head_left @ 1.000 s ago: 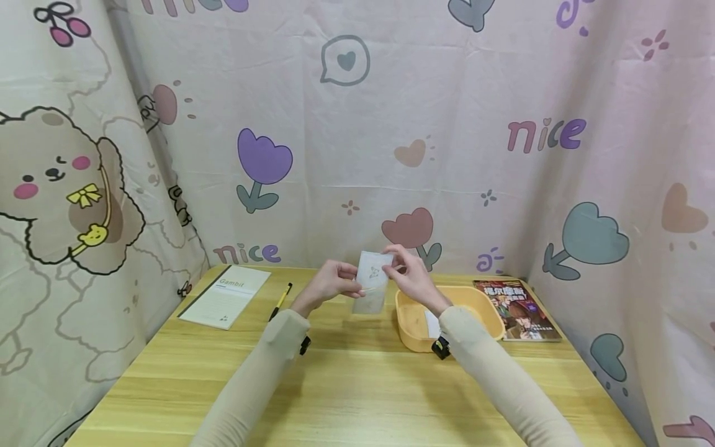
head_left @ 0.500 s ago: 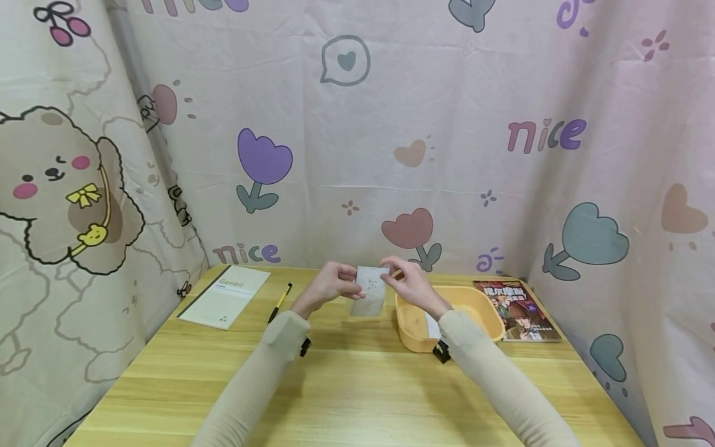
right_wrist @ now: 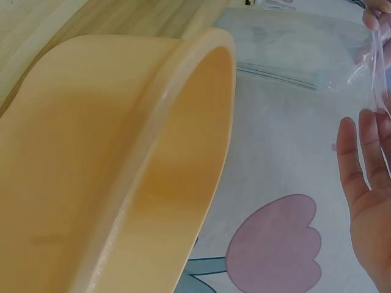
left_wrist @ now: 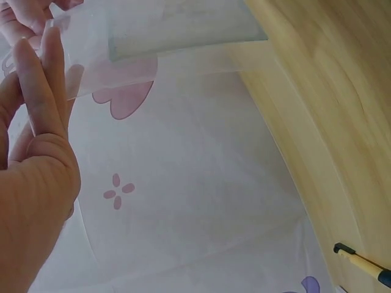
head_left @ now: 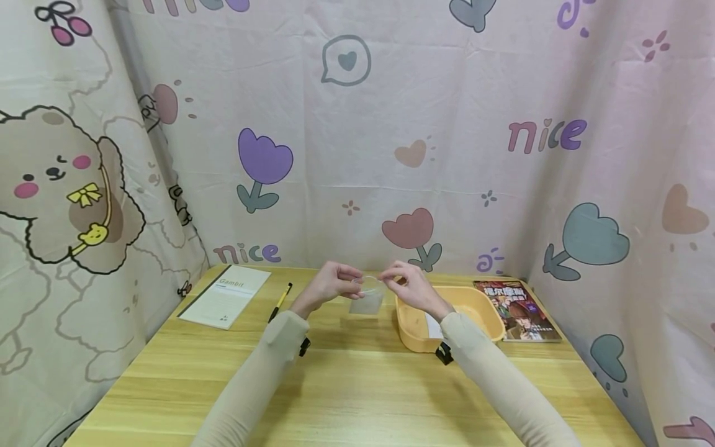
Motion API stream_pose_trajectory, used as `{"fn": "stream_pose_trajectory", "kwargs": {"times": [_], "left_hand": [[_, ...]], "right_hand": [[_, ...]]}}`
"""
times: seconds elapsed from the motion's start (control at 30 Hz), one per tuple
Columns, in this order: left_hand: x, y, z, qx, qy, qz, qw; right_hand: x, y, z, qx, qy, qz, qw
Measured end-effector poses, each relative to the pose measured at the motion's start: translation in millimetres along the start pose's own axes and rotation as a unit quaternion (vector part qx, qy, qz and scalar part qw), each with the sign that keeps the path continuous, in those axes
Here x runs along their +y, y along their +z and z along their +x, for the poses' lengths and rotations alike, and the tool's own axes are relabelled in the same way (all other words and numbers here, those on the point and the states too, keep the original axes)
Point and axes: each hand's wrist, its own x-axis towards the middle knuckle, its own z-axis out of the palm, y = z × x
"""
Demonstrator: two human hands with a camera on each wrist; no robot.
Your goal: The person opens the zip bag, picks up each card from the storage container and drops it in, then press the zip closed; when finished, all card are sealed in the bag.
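A small clear plastic bag (head_left: 367, 299) hangs above the back of the wooden table (head_left: 357, 385), just left of a yellow basin (head_left: 478, 299). My left hand (head_left: 352, 281) pinches the left side of its top edge and my right hand (head_left: 388, 277) pinches the right side. The bag's mouth stands spread apart between them. In the left wrist view my left hand's fingers (left_wrist: 38, 67) lie against the clear film, with the bag (left_wrist: 183, 24) beyond them. In the right wrist view the bag (right_wrist: 287, 49) hangs past the basin's rim (right_wrist: 183, 152), beside my right hand's fingers (right_wrist: 366, 159).
A white slip (head_left: 431, 324) lies inside the basin. A colourful book (head_left: 516, 308) lies at the table's back right. A pale notebook (head_left: 226, 296) and a yellow-and-black pen (head_left: 281, 300) lie at the back left. Printed curtains close in the table on three sides.
The bag stood upright between my hands a second ago. Both hands have come down a little, and the bag's top edge is now pulled apart.
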Motion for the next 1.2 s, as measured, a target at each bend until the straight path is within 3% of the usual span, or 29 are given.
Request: {"fn": "stream_pose_trajectory", "kwargs": {"times": [0.47, 0.8, 1.0, 1.2], "left_hand": [[-0.9, -0.6, 1.8, -0.003, -0.004, -0.003, 1.0], [-1.9, -2.4, 0.8, -0.01, -0.001, -0.002, 0.9999], [-1.5, -3.1, 1.4, -0.008, -0.003, 0.0, 1.0], [-2.3, -3.1, 1.3, -0.007, -0.001, -0.002, 1.0]], "right_hand": [[14, -9, -9, -0.026, 0.102, 0.1, 0.989], [16, -27, -23, -0.059, 0.112, 0.059, 0.99], [46, -34, -38, -0.096, 0.149, 0.055, 0.983], [67, -47, -50, -0.103, 0.166, 0.066, 0.978]]}}
